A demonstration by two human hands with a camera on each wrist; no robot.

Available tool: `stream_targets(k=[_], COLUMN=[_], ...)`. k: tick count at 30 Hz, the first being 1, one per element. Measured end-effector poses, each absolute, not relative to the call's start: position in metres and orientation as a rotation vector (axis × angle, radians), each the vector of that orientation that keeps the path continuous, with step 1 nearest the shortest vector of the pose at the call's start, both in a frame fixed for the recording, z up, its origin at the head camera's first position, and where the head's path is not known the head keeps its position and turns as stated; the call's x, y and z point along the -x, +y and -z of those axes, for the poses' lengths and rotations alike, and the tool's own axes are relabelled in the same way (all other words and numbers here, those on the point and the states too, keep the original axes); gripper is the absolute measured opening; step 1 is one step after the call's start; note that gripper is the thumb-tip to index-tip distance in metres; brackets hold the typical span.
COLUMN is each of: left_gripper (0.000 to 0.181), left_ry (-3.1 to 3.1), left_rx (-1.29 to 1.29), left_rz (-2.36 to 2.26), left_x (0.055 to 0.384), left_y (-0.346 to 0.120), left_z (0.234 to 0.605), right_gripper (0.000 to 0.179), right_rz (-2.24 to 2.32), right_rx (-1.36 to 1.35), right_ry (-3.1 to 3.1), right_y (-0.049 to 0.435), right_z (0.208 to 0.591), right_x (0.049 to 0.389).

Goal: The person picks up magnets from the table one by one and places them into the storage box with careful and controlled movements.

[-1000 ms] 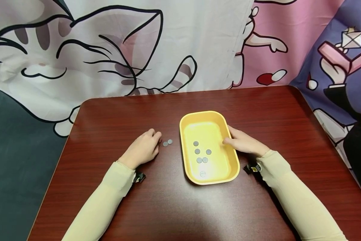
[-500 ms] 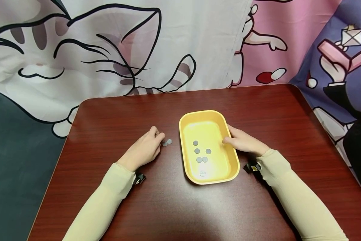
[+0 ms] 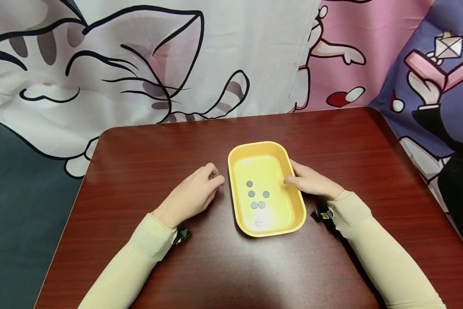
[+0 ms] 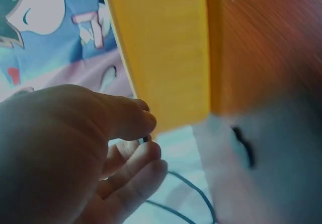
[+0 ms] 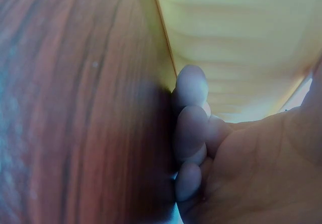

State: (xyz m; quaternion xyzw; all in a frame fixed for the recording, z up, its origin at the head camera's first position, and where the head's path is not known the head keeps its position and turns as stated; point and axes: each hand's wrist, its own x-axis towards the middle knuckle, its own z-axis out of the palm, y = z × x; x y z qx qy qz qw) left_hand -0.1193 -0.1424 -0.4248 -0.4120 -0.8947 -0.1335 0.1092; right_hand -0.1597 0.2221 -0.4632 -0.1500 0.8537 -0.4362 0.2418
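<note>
My left hand (image 3: pixel 192 193) is just left of the yellow tray (image 3: pixel 235 210), its thumb and fingertips brought together. Between them, in the left wrist view, shows the thin edge of a small coin (image 4: pixel 143 140). My right hand (image 3: pixel 316 180) grips the tray's right wall, thumb over the rim and fingers along the outside. In the right wrist view those curled fingers (image 5: pixel 191 128) lie low against the wall, close to the tabletop. Several grey coins (image 3: pixel 266 194) lie flat in the tray, two of them side by side.
The tray stands on a dark red-brown wooden table (image 3: pixel 146 146). A cartoon-printed cloth (image 3: pixel 216 47) hangs behind the table's far edge. A small black device (image 3: pixel 182 236) sits at the left wrist, and a similar device (image 3: pixel 322 214) at the right.
My left hand has moved right, towards the tray. The two coins that lay on the table beside it no longer show in the head view. My right hand keeps its grip on the tray.
</note>
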Motion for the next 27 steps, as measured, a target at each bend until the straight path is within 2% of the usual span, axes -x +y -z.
stream_targets(k=[10, 17, 27], left_gripper=[0.013, 0.007, 0.016], left_ry=[-2.590, -2.562, -2.577], left_rx=[1.377, 1.519, 1.622], left_rz=[0.339, 0.288, 0.088], left_x=[0.108, 0.101, 0.098], left_y=[-0.095, -0.060, -0.025], left_z=[0.407, 0.418, 0.428], right_gripper=[0.073, 0.070, 0.069], right_rz=[1.185, 1.167, 1.130], right_rx=[0.400, 0.421, 0.460], right_ry=[2.335, 2.366, 2.413], right_y=[0.222, 0.224, 0.223], right_z=[0.463, 0.462, 0.464], right_x=[0.160, 0.159, 0.160])
